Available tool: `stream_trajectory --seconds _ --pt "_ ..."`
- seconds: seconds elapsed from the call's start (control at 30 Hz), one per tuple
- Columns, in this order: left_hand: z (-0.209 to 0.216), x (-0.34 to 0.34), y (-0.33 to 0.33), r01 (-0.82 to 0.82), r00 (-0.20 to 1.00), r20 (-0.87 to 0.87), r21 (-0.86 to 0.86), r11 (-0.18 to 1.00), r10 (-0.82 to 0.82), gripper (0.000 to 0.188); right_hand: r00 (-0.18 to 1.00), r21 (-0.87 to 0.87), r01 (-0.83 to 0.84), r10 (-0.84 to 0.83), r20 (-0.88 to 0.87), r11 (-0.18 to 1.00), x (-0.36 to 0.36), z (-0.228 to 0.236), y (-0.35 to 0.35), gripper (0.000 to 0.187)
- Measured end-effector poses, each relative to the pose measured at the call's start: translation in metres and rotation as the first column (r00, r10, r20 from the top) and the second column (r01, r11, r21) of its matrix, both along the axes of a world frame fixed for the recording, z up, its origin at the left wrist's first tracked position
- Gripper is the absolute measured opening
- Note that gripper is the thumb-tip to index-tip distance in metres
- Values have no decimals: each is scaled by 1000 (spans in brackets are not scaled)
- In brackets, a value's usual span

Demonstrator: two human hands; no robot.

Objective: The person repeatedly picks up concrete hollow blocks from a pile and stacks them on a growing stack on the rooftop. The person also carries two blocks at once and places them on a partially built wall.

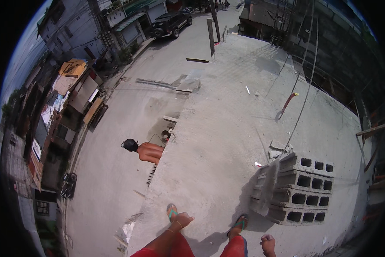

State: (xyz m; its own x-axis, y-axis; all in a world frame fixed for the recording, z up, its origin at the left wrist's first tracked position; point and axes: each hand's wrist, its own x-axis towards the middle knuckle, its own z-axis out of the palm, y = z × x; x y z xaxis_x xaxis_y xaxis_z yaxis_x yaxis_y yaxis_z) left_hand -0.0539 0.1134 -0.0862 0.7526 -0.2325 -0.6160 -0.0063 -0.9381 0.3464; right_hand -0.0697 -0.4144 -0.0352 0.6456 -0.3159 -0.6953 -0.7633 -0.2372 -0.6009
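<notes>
Left grip (184,219): can't tell if open
Right grip (268,244): curled closed
Hollow concrete blocks (306,191): stacked ahead-right of right grip, apart

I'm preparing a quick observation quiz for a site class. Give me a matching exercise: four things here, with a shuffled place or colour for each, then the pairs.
1. Hollow blocks
2. Black vehicle
3. Sandals
4. Right hand

A. Green-strapped
B. At the picture's lower edge
C. Parked along the street
D. Stacked on the concrete slab

Pairs: 1-D, 2-C, 3-A, 4-B
</notes>
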Motion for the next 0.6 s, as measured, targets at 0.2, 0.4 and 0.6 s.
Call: stream_trajectory --seconds 0.2,0.4,0.6 --pt "-39 -210 170 -346 881 -229 283 895 413 33 857 107 -487 498 -133 867 47 21 210 16" --pt "15 -332 211 -504 609 -550 289 814 572 52 763 203 -601 631 -144 773 80 46 342 19" --pt "78 -377 153 -921 -113 -524 374 108 844 92 671 194 -694 721 -174 693 106 55 374 22"
